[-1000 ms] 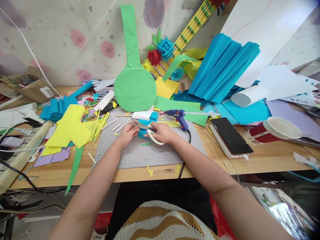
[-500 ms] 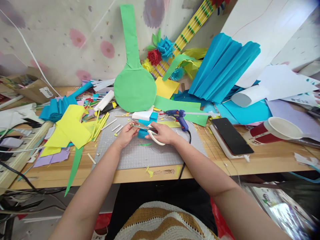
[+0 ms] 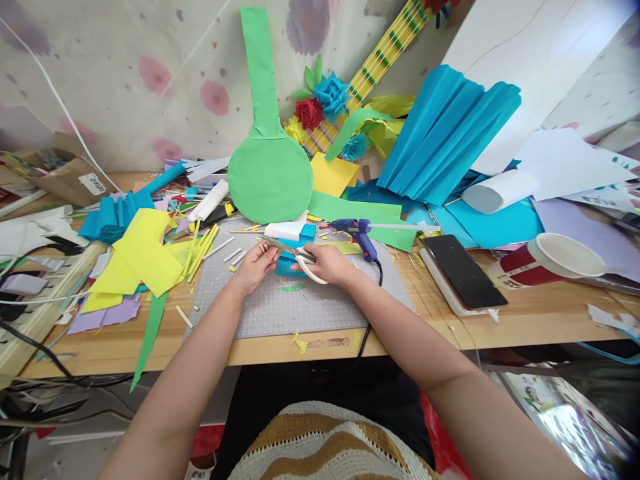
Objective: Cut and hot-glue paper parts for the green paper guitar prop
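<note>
- Both hands sit a touch farther from the body than half a second ago, and the scissors (image 3: 289, 249) have tipped a little, their blades now pointing away to the left, past the left hand's fingertips.
- Right hand (image 3: 330, 263) is closed through the white loop handles of the scissors; the metal blades stand slightly parted.
- Left hand (image 3: 256, 265) pinches the blue paper piece (image 3: 289, 268) at its left edge, holding it between the two hands, just above the cutting mat (image 3: 280, 310).
- Progress, as I judge it: the cutting is under way but not finished. The blades meet the piece at its far edge, and it looks to be still in one part; how far the cut runs is hidden by the fingers.
- Offcuts suggest other cuts are already done: a thin green sliver (image 3: 291, 288) lies on the mat just nearer the body than the hands, and stiff yellow strips (image 3: 203, 248) fan out left of the left hand.
- Materials: the mat is grey and gridded, with a matte face. The paper is flat, opaque and smooth.
- A blue glue gun (image 3: 357, 232) lies just beyond the right hand, with a pale glue stick at its back.
- Farther off stand a green paddle-shaped cutout (image 3: 270, 175) and a pleated blue paper fan (image 3: 445, 137).
</note>
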Demonstrator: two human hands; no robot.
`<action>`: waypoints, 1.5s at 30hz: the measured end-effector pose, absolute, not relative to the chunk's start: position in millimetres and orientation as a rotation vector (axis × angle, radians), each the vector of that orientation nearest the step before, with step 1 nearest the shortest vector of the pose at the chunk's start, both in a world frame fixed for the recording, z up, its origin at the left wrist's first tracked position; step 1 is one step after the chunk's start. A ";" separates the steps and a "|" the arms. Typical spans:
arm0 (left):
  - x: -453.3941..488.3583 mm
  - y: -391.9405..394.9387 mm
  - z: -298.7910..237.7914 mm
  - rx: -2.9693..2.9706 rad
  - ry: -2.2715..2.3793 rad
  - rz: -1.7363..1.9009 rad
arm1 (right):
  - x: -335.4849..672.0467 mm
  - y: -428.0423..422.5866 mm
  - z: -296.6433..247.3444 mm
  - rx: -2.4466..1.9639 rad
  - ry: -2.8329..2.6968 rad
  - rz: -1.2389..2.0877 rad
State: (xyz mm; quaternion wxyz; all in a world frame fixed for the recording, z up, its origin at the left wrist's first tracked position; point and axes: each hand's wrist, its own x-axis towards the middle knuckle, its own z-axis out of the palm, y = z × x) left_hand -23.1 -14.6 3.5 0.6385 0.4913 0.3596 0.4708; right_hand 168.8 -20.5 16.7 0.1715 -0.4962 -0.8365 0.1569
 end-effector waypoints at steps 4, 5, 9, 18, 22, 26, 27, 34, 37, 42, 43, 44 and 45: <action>-24.6 -14.9 2.8 1.058 0.805 1.124 | 167.2 -23.2 19.0 -1.396 -2.404 0.414; -25.0 -14.8 2.2 1.047 0.807 1.124 | 166.7 -23.9 19.0 -1.398 -2.411 0.401; -25.7 -14.3 0.1 1.058 0.826 1.108 | 165.0 -25.3 16.8 -1.407 -2.407 0.366; -26.0 -14.3 1.2 1.097 0.868 1.047 | 165.8 -26.0 17.4 -1.457 -2.420 0.432; -25.9 -14.9 1.6 1.093 0.876 1.035 | 166.9 -24.9 17.2 -1.480 -2.412 0.380; -25.1 -15.5 3.0 1.117 0.832 1.030 | 166.7 -23.4 16.8 -1.486 -2.405 0.361; -25.1 -15.2 3.6 1.118 0.821 1.039 | 166.7 -22.9 16.9 -1.500 -2.389 0.356; -35.5 -9.7 12.9 1.035 0.813 1.249 | 181.0 -16.9 20.3 -1.789 -2.236 0.254; -41.8 -7.1 16.5 0.974 0.873 1.341 | 191.0 -17.0 26.2 -1.823 -2.312 0.197; -44.5 -3.8 14.9 0.997 1.064 1.377 | 197.0 -23.2 45.7 -2.025 -2.352 0.186; -44.1 -3.4 14.0 1.010 1.096 1.373 | 197.0 -25.0 48.9 -2.078 -2.345 0.188; -43.6 -3.2 13.3 1.015 1.122 1.364 | 197.0 -27.0 50.9 -2.126 -2.337 0.183; -43.2 -3.0 12.9 1.009 1.145 1.353 | 197.2 -29.0 51.6 -2.169 -2.327 0.173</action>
